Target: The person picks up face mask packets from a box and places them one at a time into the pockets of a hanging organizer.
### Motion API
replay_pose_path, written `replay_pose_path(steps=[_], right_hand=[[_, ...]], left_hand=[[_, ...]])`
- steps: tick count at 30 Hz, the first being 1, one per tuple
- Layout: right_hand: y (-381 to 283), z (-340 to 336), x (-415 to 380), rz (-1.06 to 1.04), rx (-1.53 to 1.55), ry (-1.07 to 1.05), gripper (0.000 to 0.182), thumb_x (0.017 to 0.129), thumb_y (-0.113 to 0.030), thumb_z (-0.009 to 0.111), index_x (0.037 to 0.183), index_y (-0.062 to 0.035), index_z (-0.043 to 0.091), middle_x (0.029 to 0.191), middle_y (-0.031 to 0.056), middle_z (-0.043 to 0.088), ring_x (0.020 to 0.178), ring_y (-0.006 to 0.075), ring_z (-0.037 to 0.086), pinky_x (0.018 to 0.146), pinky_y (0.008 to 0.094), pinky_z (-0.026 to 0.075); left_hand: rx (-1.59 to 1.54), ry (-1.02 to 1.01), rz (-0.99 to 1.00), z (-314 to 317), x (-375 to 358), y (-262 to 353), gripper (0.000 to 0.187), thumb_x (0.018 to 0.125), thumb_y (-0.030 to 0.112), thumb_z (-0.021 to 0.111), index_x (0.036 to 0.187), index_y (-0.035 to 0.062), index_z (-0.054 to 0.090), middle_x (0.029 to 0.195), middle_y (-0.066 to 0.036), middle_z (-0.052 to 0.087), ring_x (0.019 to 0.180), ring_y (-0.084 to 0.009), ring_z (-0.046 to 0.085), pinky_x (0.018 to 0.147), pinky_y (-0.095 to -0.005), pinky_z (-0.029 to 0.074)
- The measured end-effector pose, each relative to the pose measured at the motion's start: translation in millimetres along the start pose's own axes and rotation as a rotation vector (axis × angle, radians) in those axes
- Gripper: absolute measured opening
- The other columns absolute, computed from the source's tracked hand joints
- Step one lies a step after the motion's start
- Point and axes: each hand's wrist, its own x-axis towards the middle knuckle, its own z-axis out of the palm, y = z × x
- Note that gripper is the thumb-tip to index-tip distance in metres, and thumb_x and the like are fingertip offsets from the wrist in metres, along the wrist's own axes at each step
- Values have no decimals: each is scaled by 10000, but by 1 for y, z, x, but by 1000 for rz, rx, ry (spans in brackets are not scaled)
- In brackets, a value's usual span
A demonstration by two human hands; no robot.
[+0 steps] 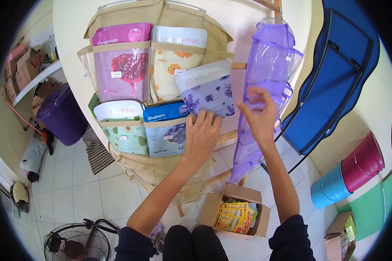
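Note:
My left hand [203, 134] is closed at the lower edge of a tilted lavender Minipink pouch [210, 89], its fingertips over the pouch's bottom. Just right of the pouch, my right hand [261, 114] is open, thumb and fingers apart, in front of a purple hanging organizer [269, 65]. Clear pockets of a beige hanging organizer [165, 15] hold a Pomegranate pouch [119, 85], an orange-flower Minipink pouch [163, 69], an avocado-print Minipink pouch [125, 138] and a Blueberry pouch [164, 141]. The pocket behind my left hand is partly hidden.
On the tiled floor below stands an open cardboard box [261, 219] with yellow Orange packets [231, 217]. A fan [76, 243] is at lower left, a purple bin [63, 114] at left. Blue [331, 187] and maroon [363, 158] buckets lie at right, below a blue folding chair [324, 95].

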Motion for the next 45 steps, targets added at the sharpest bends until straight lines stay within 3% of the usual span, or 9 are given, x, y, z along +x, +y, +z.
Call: replay_pose_path(steps=[2,11,17,20,25,28,31,38,45], right_hand=[[31,5,-7,87,52,-260,309,649,-69,711,928,-7,595,794,63,616,662,132,563,574,259,459],[29,15,3,500,373,-412,197,688,9,660,865,55,587,702,83,622,610,108,588,495,213,461],[37,37,2,208,223,-392,120,712,-57,674,788,2,602,642,22,602,522,56,489,434,178,329],[33,27,13,357,117,-527,176,623,-76,692,712,60,625,644,100,621,594,130,564,582,264,443],[22,24,21,278,-137,-640,176,608,-137,690,708,5,660,658,145,629,639,230,607,620,333,459],[19,29,14,89,-328,-541,175,611,-153,686,727,-23,674,681,176,628,680,306,613,646,363,461],[20,30,16,80,-347,-552,167,630,-161,680,727,-26,676,643,161,608,623,310,592,594,361,452],[26,10,45,675,26,-976,196,721,-191,676,673,-8,625,526,17,462,384,89,302,326,250,203],[13,39,65,618,-276,-1091,200,685,-132,720,638,-35,552,529,12,471,427,101,382,343,241,301]], left_hand=[[2,8,8,1,0,0,201,698,57,534,890,76,588,828,-36,529,842,-194,477,762,-348,322],[-26,17,13,6,-1,2,203,669,50,548,871,57,567,814,-50,491,844,-195,452,737,-352,320],[-72,52,-14,8,0,5,147,733,64,531,870,77,582,809,-29,516,814,-194,467,721,-353,312],[-48,-33,-47,1,0,4,160,744,76,555,902,70,579,852,-43,535,858,-186,475,760,-368,321],[-260,767,-367,-24,31,-4,260,745,31,597,1000,19,547,926,-101,567,928,-208,508,820,-396,365],[-320,309,-482,-40,36,-27,231,750,-1,583,976,-16,540,833,-124,590,791,-242,567,699,-362,426],[-279,208,-447,-46,42,-37,235,739,-16,564,973,-4,549,790,-178,572,746,-335,560,621,-394,432],[-108,234,-202,-50,58,-43,197,723,-33,567,919,-26,547,757,-188,574,701,-355,548,608,-405,421],[-5,191,-84,-49,60,-44,218,724,-40,551,936,8,553,759,-178,564,739,-338,543,633,-421,412]])
